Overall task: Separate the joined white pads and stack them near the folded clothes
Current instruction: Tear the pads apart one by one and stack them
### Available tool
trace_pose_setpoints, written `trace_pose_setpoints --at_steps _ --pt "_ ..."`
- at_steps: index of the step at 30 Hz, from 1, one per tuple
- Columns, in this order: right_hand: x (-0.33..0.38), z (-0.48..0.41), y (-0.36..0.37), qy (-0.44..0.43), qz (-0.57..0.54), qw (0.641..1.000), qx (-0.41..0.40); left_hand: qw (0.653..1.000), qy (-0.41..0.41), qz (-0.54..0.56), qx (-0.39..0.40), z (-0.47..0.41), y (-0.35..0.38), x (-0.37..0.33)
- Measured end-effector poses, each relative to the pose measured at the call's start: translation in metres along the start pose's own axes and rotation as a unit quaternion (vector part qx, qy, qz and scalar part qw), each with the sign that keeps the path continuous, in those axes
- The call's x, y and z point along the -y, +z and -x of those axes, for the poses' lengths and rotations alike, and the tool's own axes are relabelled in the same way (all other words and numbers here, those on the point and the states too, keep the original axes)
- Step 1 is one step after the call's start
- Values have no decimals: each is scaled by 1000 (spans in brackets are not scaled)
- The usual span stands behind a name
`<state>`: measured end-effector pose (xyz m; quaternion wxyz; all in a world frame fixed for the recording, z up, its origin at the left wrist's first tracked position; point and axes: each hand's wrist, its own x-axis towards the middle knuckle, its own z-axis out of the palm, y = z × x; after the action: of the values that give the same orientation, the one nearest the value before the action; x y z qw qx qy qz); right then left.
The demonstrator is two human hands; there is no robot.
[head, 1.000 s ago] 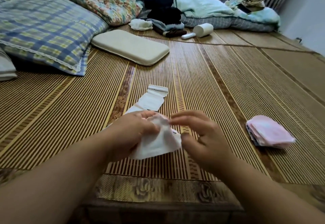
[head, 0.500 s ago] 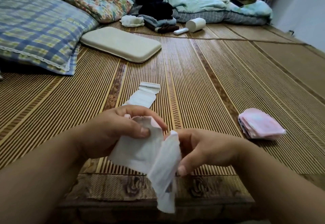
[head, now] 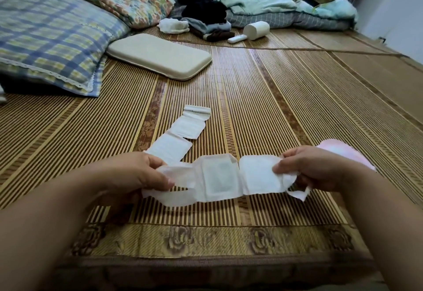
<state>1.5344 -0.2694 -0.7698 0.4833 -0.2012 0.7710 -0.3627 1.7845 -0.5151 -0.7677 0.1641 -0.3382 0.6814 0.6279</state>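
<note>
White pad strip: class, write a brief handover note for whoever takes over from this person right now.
Left hand: grip shut on one end of the joined strip of white square pads.
Right hand: grip shut on the other end, strip stretched above the striped bamboo mat.
Second white pad strip lies flat behind.
Pink folded cloths sit right.
Done: no separated pads visible.
Left: tear apart, stack.

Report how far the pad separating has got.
Done: nothing visibly torn off or stacked. In hand: the left hand and right hand stretch a joined strip of pads between them. Left: tearing these and the strip on the mat, then stacking near the pink cloths.
</note>
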Motion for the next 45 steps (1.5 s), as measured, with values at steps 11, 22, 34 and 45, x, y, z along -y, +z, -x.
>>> trace_pose_setpoints --at_steps 11,22,34,45 --pt "-7 1 -22 68 117 979 -156 993 2 -31 -113 4 -14 8" --pt "28 -11 57 -37 67 991 -114 986 110 7 -122 0 28 -15" --pt "34 1 49 -66 75 983 -151 950 156 -189 -195 -22 50 -27" --pt "15 -2 48 34 327 924 -193 843 47 -464 -269 -28 44 -7"
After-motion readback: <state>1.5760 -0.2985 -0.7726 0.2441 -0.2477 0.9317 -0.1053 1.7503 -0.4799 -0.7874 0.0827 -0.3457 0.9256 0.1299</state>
